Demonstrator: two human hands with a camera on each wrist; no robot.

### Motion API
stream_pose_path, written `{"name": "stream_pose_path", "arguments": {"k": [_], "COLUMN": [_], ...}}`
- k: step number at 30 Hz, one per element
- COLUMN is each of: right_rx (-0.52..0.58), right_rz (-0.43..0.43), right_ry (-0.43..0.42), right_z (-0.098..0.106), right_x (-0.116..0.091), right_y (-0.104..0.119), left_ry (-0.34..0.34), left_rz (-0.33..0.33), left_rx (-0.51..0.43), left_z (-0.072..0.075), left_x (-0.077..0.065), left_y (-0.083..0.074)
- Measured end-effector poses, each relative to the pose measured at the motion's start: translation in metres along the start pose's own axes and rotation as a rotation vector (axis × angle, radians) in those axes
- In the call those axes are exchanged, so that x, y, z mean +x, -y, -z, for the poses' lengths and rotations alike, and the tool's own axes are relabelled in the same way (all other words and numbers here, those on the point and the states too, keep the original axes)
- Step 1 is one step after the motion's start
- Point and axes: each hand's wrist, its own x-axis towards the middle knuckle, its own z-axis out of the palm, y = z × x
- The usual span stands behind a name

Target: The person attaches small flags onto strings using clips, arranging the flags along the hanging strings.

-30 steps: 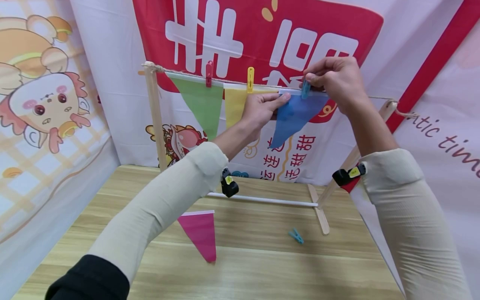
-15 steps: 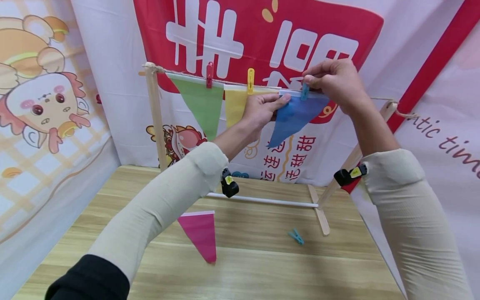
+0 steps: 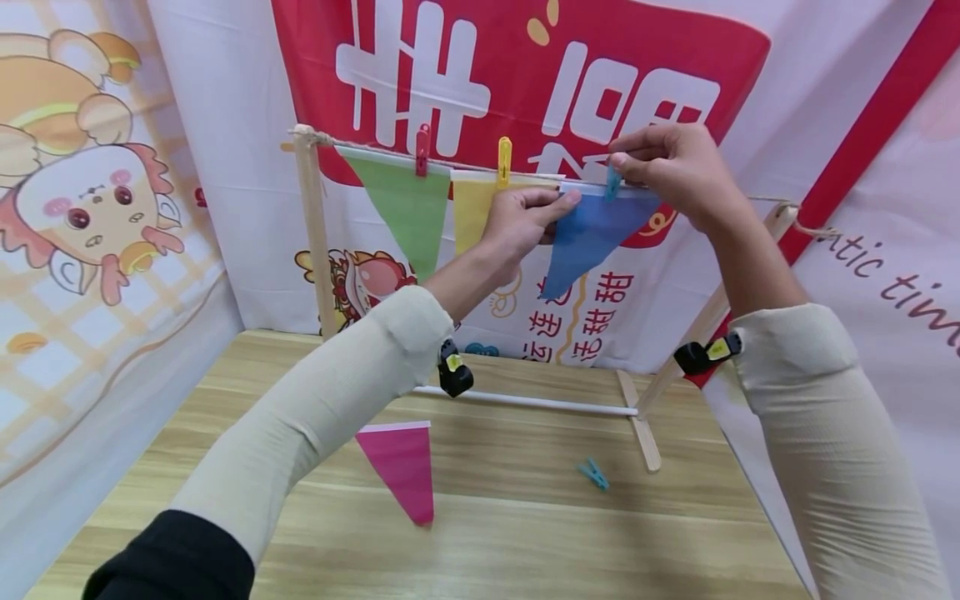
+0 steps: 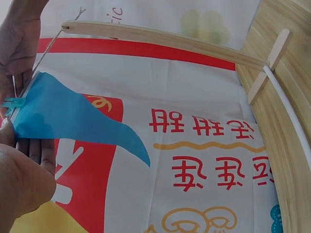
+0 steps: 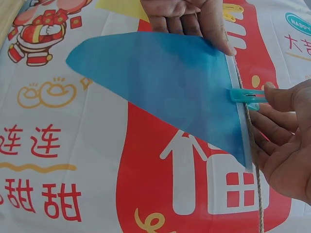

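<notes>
Blue flag is held up at the string, right of the yellow flag. Its top left corner is pinched by the left hand, thumb in front, fingers behind. Blue clip is gripped by its handles between thumb and fingers of the right hand; its nose is set over the flag's white top edge, at the string, about mid-edge. Whether the spring is biting or the handles are being squeezed can't be told.

Step in hand, as judged: flag being clipped on. White edge should be laid flat along the string, with both caught deep in the clip before the handles are let go. Mid-edge looks right for a level hang. Left corner is best pinned until the bite is proven; a light tug is advised. String shouldn't be dragged down: green flag and yellow flag are hung on it by red clip and yellow clip, and could be shaken. Main risk: only cloth is caught, string is missed.

Pink flag is laid on the table, near left; spare clip is placed to its right. Neither is touched.
</notes>
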Motion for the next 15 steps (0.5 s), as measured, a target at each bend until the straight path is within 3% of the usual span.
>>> {"name": "stream_pose_path", "arguments": {"k": [15], "right_rx": [0.1], "right_rz": [-0.001], "right_ry": [-0.088], "right_z": [0.002], "right_x": [-0.012], "right_y": [-0.007], "left_ry": [0.046], "left_rz": [-0.024], "left_rx": [-0.018], "left_z": [0.017], "left_x": [-0.014], "left_y": [0.006]}}
